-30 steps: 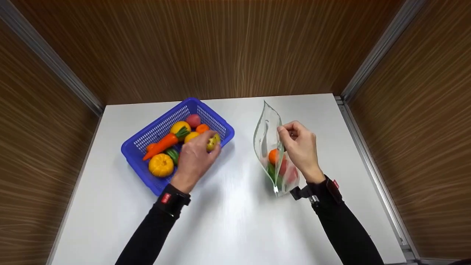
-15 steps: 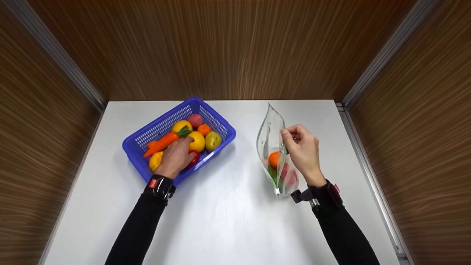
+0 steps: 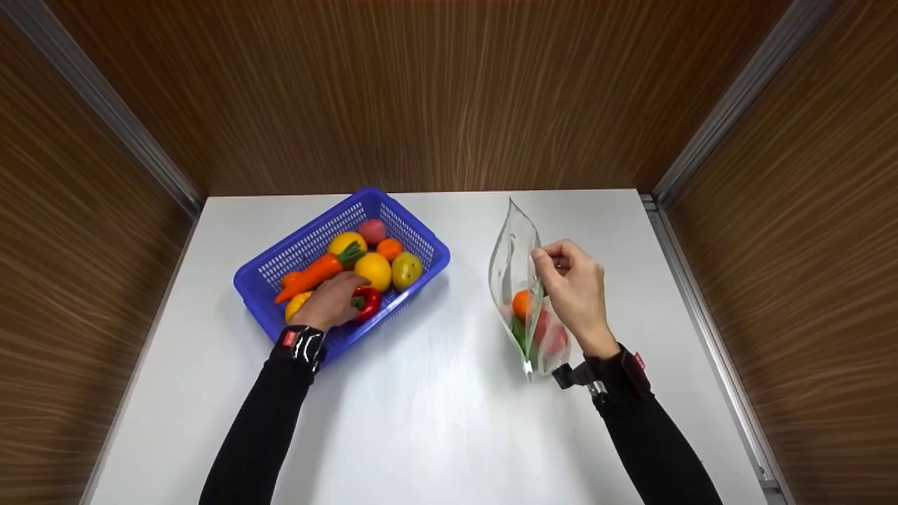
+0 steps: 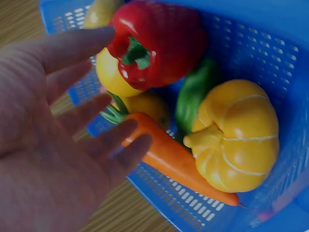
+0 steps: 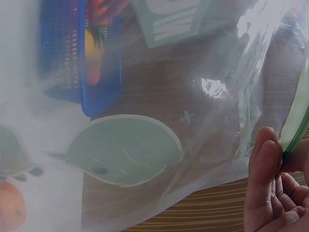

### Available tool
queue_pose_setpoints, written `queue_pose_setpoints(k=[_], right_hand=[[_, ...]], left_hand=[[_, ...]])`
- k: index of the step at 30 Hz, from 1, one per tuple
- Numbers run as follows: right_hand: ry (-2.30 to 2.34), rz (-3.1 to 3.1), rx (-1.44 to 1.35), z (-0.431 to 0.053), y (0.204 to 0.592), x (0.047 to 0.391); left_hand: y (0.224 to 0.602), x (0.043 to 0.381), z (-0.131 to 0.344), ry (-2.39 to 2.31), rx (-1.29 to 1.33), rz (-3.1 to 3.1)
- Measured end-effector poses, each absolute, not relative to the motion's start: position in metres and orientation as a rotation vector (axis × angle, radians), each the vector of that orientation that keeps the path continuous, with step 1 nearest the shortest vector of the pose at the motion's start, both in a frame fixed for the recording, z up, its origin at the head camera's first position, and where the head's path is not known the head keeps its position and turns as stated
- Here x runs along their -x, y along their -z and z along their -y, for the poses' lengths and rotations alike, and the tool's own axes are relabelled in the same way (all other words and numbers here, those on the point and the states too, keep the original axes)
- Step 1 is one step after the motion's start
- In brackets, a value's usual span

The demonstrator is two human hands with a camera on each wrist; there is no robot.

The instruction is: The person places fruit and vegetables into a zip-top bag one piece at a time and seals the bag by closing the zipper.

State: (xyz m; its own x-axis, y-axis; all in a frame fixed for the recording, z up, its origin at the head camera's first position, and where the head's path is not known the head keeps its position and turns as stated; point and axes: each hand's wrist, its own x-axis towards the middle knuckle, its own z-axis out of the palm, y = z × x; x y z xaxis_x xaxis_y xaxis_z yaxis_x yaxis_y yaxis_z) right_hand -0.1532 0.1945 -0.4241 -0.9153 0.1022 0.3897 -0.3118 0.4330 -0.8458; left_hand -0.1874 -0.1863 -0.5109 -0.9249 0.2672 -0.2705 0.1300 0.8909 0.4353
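Note:
My left hand (image 3: 330, 300) reaches into the blue basket (image 3: 256, 270), fingers spread and holding nothing. In the left wrist view its thumb tip overlaps the edge of a red bell pepper (image 4: 164, 41), and the other fingertips lie over an orange carrot (image 4: 169, 154). A yellow pumpkin (image 4: 241, 140) and a green cucumber-like piece (image 4: 193, 94) lie beside them. With thumb and forefinger, my right hand (image 3: 577, 291) pinches the rim of a clear zip bag (image 3: 515, 245), whose mouth gapes. Inside the bag are an orange fruit (image 3: 521, 304), reddish pieces and something green.
Also in the basket are a yellow-green pear-like fruit (image 3: 407, 271), a yellow round fruit (image 3: 373, 271), a small orange fruit (image 3: 389, 248) and a pink-red fruit (image 3: 372, 231). Basket and bag stand apart on a white table (image 3: 435, 421). Wood-grain panels (image 3: 435, 98) enclose the back and sides.
My left hand has gone from the pear-like fruit at the basket's right end, leftward and down toward the bell pepper, which now shows more. The right hand keeps its pinch on the bag.

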Motion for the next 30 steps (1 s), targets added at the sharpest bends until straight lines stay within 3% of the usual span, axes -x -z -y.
queue_pose_setpoints(k=[30], right_hand=[[-1.463, 2.299, -0.187, -0.192, 0.427, 0.153]], left_hand=[[0.532, 0.194, 0.18, -0.512, -0.333, -2.68]])
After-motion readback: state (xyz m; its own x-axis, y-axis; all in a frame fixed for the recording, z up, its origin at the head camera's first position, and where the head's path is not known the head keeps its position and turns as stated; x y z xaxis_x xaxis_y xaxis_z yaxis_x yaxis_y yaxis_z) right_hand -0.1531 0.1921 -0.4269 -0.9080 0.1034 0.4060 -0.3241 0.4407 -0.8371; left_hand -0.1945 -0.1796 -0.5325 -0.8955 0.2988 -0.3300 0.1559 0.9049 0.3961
